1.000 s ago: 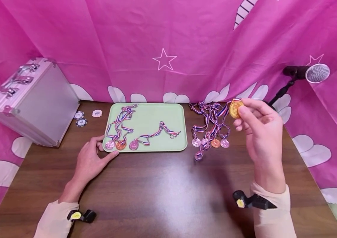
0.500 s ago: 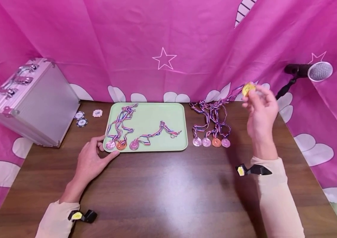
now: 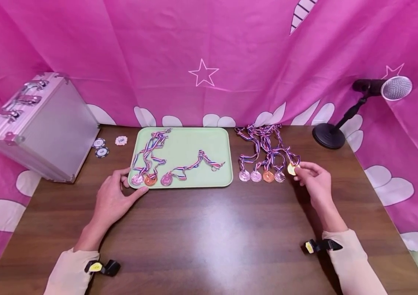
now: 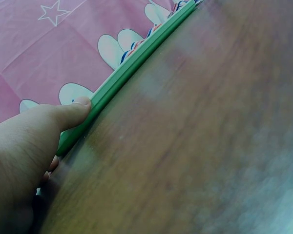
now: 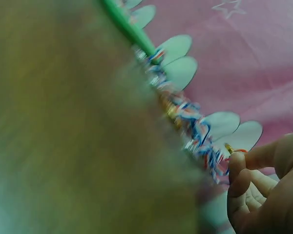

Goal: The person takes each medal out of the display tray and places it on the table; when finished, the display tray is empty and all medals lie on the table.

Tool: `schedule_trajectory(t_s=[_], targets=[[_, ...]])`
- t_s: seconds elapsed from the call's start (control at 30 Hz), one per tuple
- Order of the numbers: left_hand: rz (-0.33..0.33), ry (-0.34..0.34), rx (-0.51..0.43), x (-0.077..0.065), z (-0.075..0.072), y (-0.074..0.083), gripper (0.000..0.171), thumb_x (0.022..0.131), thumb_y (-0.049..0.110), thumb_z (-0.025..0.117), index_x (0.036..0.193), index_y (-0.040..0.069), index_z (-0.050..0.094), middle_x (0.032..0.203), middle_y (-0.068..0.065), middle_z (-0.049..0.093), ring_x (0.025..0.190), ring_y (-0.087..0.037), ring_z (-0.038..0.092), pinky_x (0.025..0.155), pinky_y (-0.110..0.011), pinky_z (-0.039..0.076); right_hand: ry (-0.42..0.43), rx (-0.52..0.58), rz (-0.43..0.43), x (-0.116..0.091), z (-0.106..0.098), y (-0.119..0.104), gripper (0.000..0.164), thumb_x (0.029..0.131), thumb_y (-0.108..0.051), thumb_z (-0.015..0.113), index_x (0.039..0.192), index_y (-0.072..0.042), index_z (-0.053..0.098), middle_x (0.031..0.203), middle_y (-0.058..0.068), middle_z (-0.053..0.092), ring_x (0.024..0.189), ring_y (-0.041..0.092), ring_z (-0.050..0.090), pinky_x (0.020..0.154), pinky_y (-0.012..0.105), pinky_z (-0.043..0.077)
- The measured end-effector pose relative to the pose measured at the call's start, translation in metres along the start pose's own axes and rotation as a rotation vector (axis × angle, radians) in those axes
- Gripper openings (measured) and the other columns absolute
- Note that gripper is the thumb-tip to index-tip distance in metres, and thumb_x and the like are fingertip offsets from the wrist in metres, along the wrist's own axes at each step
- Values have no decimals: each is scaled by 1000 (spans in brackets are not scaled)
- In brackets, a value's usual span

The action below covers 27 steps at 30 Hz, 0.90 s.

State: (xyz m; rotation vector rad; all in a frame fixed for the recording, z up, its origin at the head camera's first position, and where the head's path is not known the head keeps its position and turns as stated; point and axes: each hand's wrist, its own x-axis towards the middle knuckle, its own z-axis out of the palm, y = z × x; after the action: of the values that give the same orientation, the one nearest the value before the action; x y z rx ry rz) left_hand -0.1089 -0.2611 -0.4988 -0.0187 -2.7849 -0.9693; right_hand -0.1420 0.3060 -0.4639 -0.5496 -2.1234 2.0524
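My right hand (image 3: 317,184) pinches a gold medal (image 3: 292,168) between thumb and fingers, at the right end of a row of medals. The medal's striped ribbon runs back into a tangle of ribbons (image 3: 266,133). Beside it lie silver-looking medals (image 3: 244,176) and a bronze medal (image 3: 268,176). My left hand (image 3: 114,198) grips the near-left corner of a light green tray (image 3: 194,186), thumb on the front rim (image 4: 100,100) and fingers round the left side. On the tray are a pale medal (image 3: 137,179), a bronze medal (image 3: 151,180) and a pinkish medal (image 3: 166,179), all with ribbons.
An upright silver case (image 3: 53,131) stands at the left, with a few poker chips (image 3: 101,152) beside it. At the back right is a microphone (image 3: 396,88) on a black round-based stand (image 3: 328,136). A pink curtain (image 3: 164,61) hangs behind the wooden table (image 3: 201,246).
My right hand lifted the gold medal up and back, drawing its ribbon out, then lowered it to the right end of the row. My left hand has stayed at the tray.
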Motion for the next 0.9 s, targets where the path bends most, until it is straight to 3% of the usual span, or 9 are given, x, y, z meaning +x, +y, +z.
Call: schedule_trajectory(t_s=[0.1,0.2,0.37,0.47,0.63,0.8,0.9], targets=[[-4,-4,-1,0,0,0,87,90,45,93,154,1,54,98,-10,58,95,-26,49,80,-41,33,0,-177,-46,-3,-6,10,19,101,-2,77,117,6,72,72,-17,75,59,1,70,56,18,49],[-8,-9,-5,0,1,0,87,90,45,93,154,0,54,98,-10,58,95,-27,48,80,-41,32,17,-334,-124,-4,-9,17,27,100,-8,82,118,11,74,74,-17,75,60,-4,68,58,15,50],[-15,-17,-2,0,2,1,88,91,47,92,154,1,53,98,-10,58,96,-27,49,80,-41,32,115,-595,-274,-7,-7,26,22,94,-15,89,104,3,83,83,4,79,65,-12,58,66,14,43],[-12,-15,-2,1,2,1,87,91,47,92,154,1,54,98,-10,57,96,-27,49,80,-41,32,147,-690,-343,-8,-5,29,19,91,-19,92,99,-2,86,89,14,77,72,-5,56,71,22,40],[-3,-8,-4,1,1,0,87,90,45,92,154,0,54,98,-10,58,95,-27,48,80,-41,32,158,-709,-411,-9,-2,30,18,90,-19,93,98,-4,87,87,17,77,79,5,57,74,27,38],[2,-4,-4,0,0,0,85,90,44,93,153,0,54,97,-10,58,95,-27,49,80,-41,32,194,-648,-395,-11,-2,32,19,91,-19,92,98,-3,87,87,16,76,73,-5,55,72,21,38],[0,-1,-6,0,0,0,85,90,44,92,153,0,55,98,-10,58,95,-27,49,80,-41,32,221,-598,-383,-10,-2,33,18,92,-19,91,98,-2,87,84,8,74,68,-9,54,71,19,39]])
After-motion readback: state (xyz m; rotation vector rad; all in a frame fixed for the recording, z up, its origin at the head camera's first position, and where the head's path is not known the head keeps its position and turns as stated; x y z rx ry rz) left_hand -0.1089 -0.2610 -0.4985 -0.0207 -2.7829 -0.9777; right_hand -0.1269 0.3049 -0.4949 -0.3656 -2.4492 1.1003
